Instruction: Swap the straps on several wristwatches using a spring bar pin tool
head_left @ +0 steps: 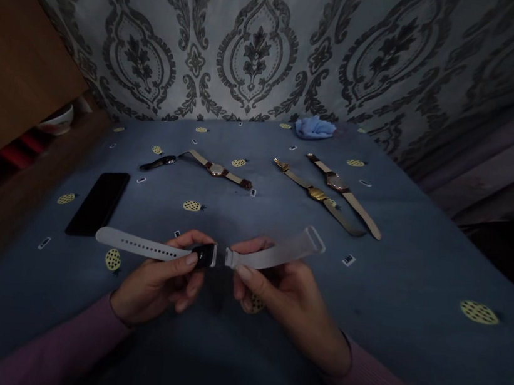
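Observation:
Between the thumb and fingers of my left hand (160, 281) is a smartwatch (204, 255) with a dark square face. A pale grey strap with a row of holes runs out from it to the left. My right hand (285, 297) pinches a separate pale grey watch strap (277, 253), which has a loop at its far right end. The strap's inner end points at the watch's bare side, with a small gap between them. Both hands are above the blue patterned cloth (212, 351).
A black phone (98, 203) lies left of my hands. Farther back are a small black band (158, 162), a brown-strapped watch (217, 169), a gold watch (317, 193) and another wristwatch (337, 181). A crumpled blue cloth (314, 128) rests by the patterned wall (257, 47).

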The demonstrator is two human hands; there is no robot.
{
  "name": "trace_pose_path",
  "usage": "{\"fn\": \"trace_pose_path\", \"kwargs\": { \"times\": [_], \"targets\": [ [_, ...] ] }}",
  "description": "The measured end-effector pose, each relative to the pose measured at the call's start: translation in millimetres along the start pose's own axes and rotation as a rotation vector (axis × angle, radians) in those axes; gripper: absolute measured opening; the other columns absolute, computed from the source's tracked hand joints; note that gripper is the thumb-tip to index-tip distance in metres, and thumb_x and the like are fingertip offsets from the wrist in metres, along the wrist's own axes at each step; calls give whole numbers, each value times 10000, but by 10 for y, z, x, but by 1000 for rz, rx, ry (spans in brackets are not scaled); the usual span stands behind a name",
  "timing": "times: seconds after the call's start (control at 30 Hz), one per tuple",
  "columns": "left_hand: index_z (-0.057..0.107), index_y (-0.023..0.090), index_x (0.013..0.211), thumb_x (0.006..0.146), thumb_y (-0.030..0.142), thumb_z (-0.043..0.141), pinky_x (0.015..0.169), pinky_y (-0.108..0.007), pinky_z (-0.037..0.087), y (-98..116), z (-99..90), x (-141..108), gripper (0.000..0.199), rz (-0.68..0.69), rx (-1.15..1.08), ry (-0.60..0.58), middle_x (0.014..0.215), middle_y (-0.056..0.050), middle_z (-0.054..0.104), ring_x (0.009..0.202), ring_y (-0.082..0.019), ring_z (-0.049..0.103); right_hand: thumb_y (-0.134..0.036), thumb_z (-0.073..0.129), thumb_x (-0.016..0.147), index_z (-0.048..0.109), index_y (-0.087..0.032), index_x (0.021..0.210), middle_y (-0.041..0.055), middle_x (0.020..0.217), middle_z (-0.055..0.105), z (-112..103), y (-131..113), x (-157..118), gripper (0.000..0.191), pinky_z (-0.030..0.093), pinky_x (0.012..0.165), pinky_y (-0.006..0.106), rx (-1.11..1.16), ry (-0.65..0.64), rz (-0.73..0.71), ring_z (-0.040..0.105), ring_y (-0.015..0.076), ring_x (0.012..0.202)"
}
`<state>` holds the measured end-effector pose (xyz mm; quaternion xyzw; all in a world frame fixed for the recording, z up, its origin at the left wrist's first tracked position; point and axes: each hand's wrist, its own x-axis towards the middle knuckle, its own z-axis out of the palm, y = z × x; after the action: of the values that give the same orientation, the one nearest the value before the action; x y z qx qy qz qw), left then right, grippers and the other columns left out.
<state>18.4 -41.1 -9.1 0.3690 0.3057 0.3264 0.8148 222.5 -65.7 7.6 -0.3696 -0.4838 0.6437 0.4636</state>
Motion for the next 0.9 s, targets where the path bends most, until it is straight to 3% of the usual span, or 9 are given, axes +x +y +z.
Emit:
{"fn": "trace_pose_path", "kwargs": {
  "times": [0.33, 0.5, 0.9],
  "targets": [
    [611, 192, 1075, 885, 356, 648, 342, -100, 305, -12, -26, 22, 254, -12, -31, -51, 506, 51, 549, 325, -27, 395, -280, 541, 947, 551, -201, 1044, -16, 723, 576, -28, 88, -61, 125, 438, 512, 221, -297, -74, -151, 546, 105, 616],
    [586, 184, 1081, 898, 346, 626, 334, -98, 303, -23, -36, 20, 248, -18, -39, -66, 479, 69, 515, 313, -27, 358, -308, 495, 976, 502, -197, 1090, -3, 737, 611, -29, 136, -56, 158, 478, 523, 226, -322, -102, -144, 590, 117, 632],
    [565, 175, 1005, 889, 325, 627, 330, -91, 273, -5, -7, 13, 200, -16, -3, -41, 435, 85, 485, 300, -21, 305, -268, 553, 925, 546, -191, 1003, -40, 661, 574, -27, 60, -54, 109, 458, 491, 195, -437, -68, -153, 561, 91, 554]
  ]
}}
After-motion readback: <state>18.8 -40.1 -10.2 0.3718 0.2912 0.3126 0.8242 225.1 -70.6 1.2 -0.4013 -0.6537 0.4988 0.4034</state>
